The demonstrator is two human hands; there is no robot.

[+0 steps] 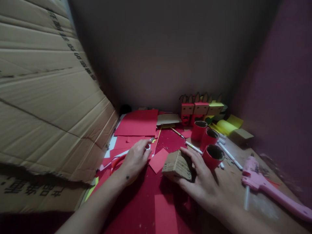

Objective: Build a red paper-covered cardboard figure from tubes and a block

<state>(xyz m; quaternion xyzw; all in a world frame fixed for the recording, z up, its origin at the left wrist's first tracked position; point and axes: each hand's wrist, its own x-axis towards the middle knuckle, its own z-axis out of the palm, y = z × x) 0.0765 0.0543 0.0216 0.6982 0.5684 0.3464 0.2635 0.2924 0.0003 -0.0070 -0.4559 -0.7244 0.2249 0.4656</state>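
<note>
My right hand gripping a cardboard block, my left hand curled, hold unclear from here, carton with blurred black characters

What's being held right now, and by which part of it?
The right grip holds the small cardboard piece by its right side, at the near and far edges. Whether the left grip holds anything, I can't tell.

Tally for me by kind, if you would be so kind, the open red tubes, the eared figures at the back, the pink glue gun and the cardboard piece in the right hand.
Open red tubes: 3
Eared figures: 3
Pink glue gun: 1
Cardboard piece in the right hand: 1
Total: 8
</note>
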